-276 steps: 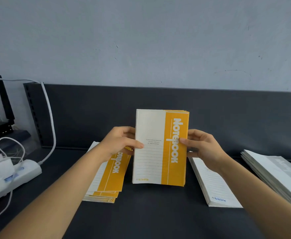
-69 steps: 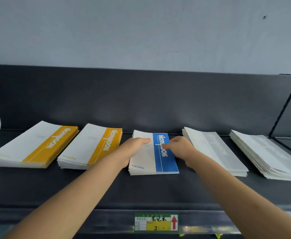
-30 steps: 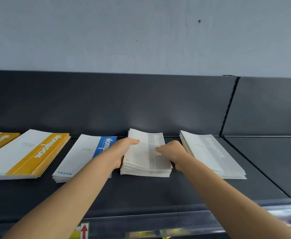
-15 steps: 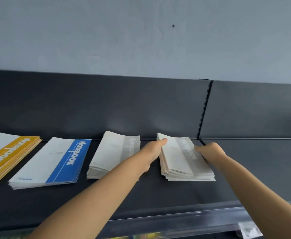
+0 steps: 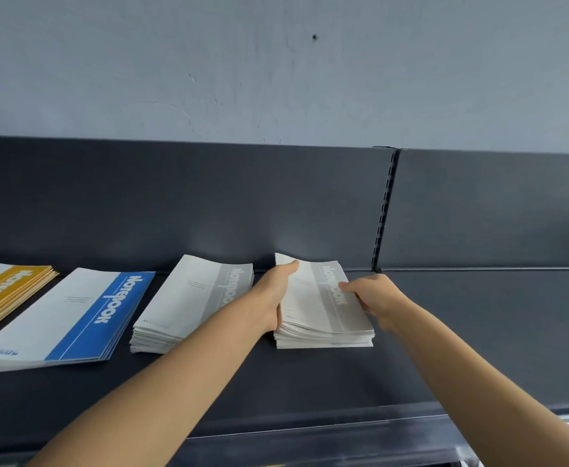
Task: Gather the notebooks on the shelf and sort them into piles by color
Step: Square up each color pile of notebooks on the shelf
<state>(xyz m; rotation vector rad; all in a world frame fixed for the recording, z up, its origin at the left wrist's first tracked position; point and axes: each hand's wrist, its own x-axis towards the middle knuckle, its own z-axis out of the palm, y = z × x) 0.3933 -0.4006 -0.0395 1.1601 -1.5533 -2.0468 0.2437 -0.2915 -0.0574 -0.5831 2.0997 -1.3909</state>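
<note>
Slid further onto the rightmost grey pile [image 5: 313,311] since half a second earlier. Clamped its left edge with the left hand [image 5: 273,298], thumb over the far corner, upper covers bowed upward. Curled the right hand [image 5: 374,296] round the right edge, fingertips on the grey band. Rested on the dark shelf [image 5: 310,382], near the slotted post [image 5: 382,214], just right of a second grey pile [image 5: 189,298]. Flanked further left by a blue pile [image 5: 74,318] and a yellow pile [image 5: 7,288].
</note>
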